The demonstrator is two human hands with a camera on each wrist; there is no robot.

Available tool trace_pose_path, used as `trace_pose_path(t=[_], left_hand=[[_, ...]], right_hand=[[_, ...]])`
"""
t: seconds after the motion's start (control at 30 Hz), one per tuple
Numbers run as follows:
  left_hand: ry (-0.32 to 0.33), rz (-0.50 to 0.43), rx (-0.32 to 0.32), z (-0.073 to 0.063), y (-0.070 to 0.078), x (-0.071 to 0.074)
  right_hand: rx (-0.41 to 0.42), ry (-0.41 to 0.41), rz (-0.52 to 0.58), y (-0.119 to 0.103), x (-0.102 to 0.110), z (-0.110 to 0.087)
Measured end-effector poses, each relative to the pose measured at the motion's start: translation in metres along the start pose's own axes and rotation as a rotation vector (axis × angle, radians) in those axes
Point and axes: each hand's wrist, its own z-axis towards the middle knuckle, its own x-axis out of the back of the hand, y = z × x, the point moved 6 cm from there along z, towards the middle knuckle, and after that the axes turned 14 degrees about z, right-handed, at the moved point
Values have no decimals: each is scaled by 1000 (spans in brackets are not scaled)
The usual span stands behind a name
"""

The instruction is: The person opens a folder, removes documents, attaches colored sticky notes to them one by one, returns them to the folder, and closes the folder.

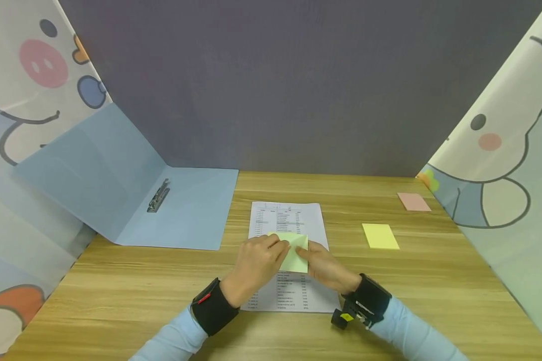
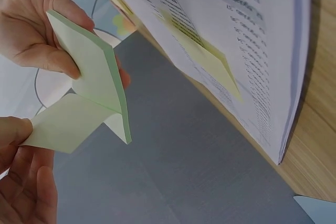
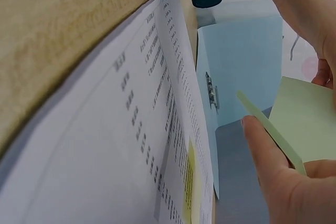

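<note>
Over the printed papers (image 1: 293, 296), my right hand (image 1: 327, 265) holds a pale green sticky-note pad (image 2: 86, 56) between thumb and fingers. My left hand (image 1: 257, 260) pinches the free end of its top sheet (image 2: 68, 124). In the left wrist view that sheet is peeled up and bent away, still joined to the pad along one edge. A yellow sticky note (image 2: 205, 59) is on the top page, one end lifting off it; in the head view the hands and pad mostly hide it.
An open blue folder (image 1: 194, 210) with a metal clip (image 1: 158, 195) lies at the left, its cover leaning up. On the right are a yellow pad (image 1: 380, 236) and a pink pad (image 1: 414, 201). A dark grey panel (image 1: 298, 90) stands behind the wooden table (image 1: 131, 296).
</note>
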Motion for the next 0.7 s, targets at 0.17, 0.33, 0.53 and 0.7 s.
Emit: trace_pose_path(t=[0.17,0.33,0.53,0.7], left_hand=[[2,3,6,0,0,0],[0,-4,14,1,-1,2],[6,-15,24,1,-3,4],[13,-11,34,0,-4,4]], right_hand=[[-4,5,-3,0,0,-1],[-9,5,4,1,0,-1],[-14,5,1,2,2,-1],[-22,12,6,4,2,-2]])
